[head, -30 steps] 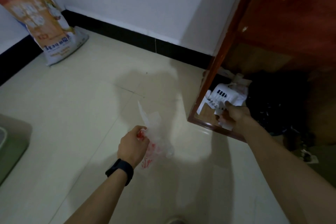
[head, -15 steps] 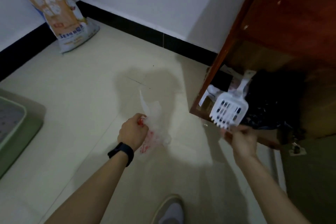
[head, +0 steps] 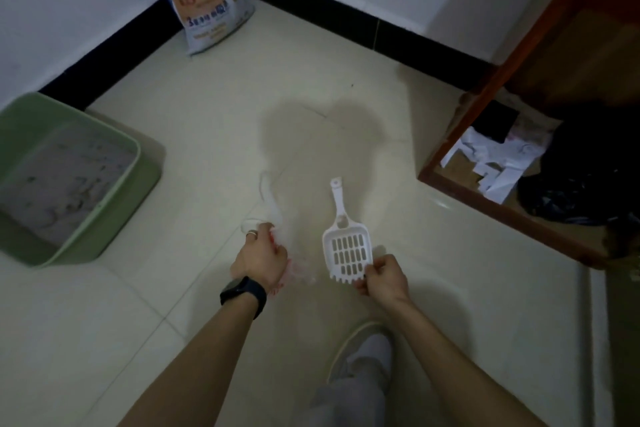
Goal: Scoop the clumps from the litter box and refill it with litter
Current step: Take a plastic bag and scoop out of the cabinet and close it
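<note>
Litter (head: 59,184), grey and lumpy, lies inside the green litter box (head: 136,156). The box sits on the floor (head: 242,107) at the left, close to the wall. Well apart from it, near the middle, the white scoop (head: 348,253) is held above the floor. Its handle points away from the person and its teeth point toward them. The right grip (head: 384,279) pinches the toothed edge of the scoop with curled fingers. Near it, the left grip (head: 261,258) is closed round a thin plastic bag (head: 275,215) with red marks on it. A loop of the bag sticks up past the fingers. A black watch (head: 242,293) is on the left wrist and a ring (head: 251,233) is on one finger. A big litter sack (head: 204,0) leans in the far corner. At the right, an open wooden cupboard (head: 519,45) holds white papers (head: 495,163) and a black bag (head: 588,177). A grey shoe (head: 360,347) shows between the arms.
</note>
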A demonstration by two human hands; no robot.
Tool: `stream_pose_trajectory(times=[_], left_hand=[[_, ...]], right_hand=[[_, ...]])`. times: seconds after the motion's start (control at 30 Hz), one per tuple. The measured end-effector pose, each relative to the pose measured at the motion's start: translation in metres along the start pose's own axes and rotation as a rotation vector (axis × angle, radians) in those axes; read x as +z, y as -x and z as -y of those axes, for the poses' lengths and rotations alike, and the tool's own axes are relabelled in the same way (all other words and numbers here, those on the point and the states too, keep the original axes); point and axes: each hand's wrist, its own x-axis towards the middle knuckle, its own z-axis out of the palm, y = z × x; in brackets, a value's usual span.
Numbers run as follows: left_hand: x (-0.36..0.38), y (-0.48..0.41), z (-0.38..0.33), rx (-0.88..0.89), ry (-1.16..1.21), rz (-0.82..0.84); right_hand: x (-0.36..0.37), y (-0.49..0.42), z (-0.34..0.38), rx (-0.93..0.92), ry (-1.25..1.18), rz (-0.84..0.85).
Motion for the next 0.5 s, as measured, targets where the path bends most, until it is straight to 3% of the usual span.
stream_pose_trajectory(times=[0.3,0.4,0.5], left_hand=[[-0.008,0.01,0.005,0.013,-0.099,-0.079],[-0.021,0.03,-0.021,0.113,-0.177,-0.083],[-0.039,0.059,-0.07,0.324,-0.224,-0.064]], right_hand=[[-0.027,0.006,0.017,-0.106,0.287,0.045],[-0.07,0.043,0.031,-0.196,0.258,0.006],[-0.126,0.092,0.045,-0.352,0.253,-0.092]])
